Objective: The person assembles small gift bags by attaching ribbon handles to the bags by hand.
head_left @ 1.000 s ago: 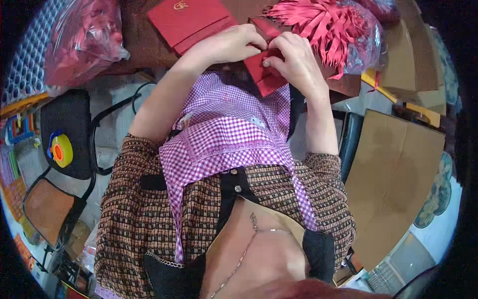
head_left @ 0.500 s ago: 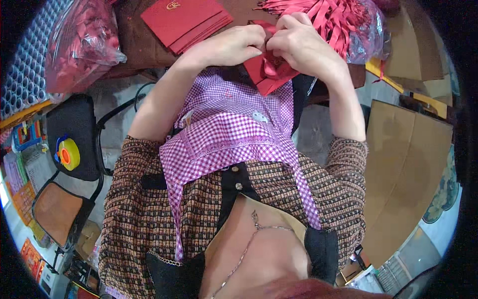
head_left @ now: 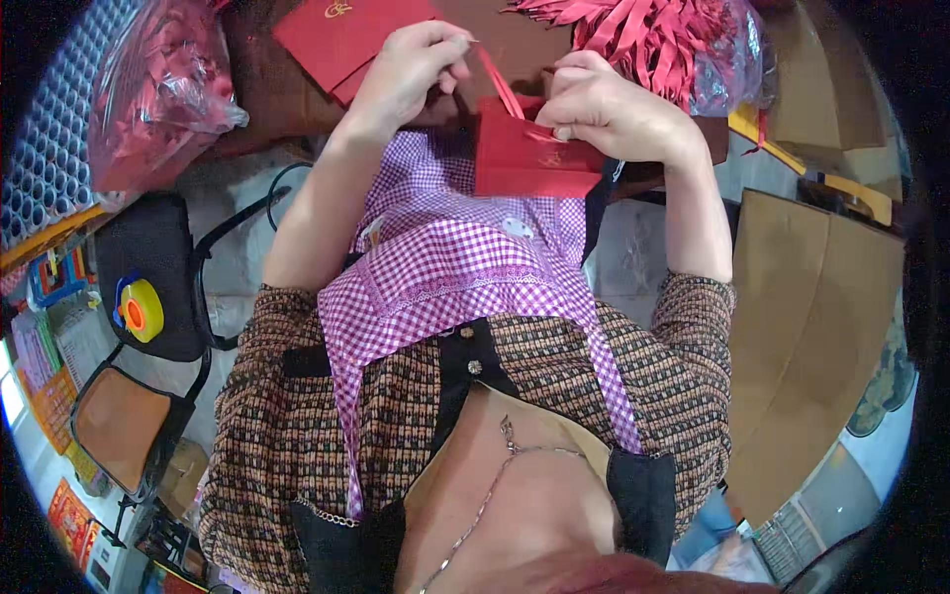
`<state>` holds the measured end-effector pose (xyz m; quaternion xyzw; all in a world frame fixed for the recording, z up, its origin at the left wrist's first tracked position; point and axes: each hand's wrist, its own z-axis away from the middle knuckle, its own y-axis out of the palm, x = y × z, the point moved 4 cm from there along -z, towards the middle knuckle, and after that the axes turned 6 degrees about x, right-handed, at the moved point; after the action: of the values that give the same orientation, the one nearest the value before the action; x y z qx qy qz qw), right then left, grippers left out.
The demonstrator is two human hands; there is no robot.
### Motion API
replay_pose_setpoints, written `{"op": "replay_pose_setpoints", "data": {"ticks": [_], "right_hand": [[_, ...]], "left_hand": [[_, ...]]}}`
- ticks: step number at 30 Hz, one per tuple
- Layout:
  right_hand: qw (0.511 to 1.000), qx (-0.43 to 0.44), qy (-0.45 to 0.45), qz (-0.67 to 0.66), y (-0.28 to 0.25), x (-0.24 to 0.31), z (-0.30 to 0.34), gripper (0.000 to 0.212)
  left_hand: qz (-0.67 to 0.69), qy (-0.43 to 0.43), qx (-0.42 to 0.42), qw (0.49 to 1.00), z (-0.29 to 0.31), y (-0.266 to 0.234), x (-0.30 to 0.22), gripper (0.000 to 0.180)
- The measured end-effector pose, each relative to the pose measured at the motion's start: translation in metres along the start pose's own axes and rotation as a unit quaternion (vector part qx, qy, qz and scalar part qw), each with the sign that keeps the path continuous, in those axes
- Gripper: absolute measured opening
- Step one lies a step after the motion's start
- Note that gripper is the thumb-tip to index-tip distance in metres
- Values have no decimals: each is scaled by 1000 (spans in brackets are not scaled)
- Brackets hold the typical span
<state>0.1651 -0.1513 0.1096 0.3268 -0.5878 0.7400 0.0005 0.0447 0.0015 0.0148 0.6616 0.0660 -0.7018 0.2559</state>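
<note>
A red paper bag with a gold mark lies at the table's near edge, partly over my apron. From its upper edge a narrow red ribbon rises up and to the left. My left hand is closed, pinching the ribbon's upper end between thumb and fingers. My right hand is closed at the bag's upper right edge, thumb toward me; a strip of ribbon shows by its fingertips. Its curled fingers partly hide the bag's top. Behind my left hand lies a stack of flat red bags.
A heap of red ribbons in clear plastic sits at the far right of the brown tabletop. A plastic bag of red pieces is at the left. A black chair holds a tape roll; cardboard stands at the right.
My left hand has moved up and left, away from my right hand, drawing the ribbon out straight. The bag has turned and now lies more squarely, its gold mark visible.
</note>
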Motion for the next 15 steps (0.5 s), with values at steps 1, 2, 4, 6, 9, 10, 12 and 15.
{"op": "replay_pose_setpoints", "data": {"ticks": [1, 2, 4, 6, 9, 10, 12, 15], "right_hand": [[1000, -2, 1, 1, 2, -2, 0, 13], [1000, -17, -2, -12, 3, -6, 3, 13], [999, -33, -2, -24, 4, -11, 6, 13], [990, -28, 4, -137, 6, -12, 7, 17], [984, -7, 64, -164, 11, -10, 7, 20], [985, -25, 57, -163, 18, -14, 9, 21], [983, -29, 49, -172, 23, -15, 10, 20], [980, -53, 40, -185, 22, -19, 14, 18]], "left_hand": [[-2, 0, 2, 1000, 2, -2, 3, 17], [56, -11, -13, 998, 4, -3, 7, 18], [141, -27, -31, 989, 6, 0, 13, 18], [182, -26, -20, 983, 6, 3, 17, 17], [223, -30, -15, 974, 3, 7, 24, 15], [227, -29, -16, 973, 1, 9, 26, 15], [252, -22, 5, 968, 0, 10, 33, 15], [289, -40, -28, 956, -5, 18, 42, 16]]}}
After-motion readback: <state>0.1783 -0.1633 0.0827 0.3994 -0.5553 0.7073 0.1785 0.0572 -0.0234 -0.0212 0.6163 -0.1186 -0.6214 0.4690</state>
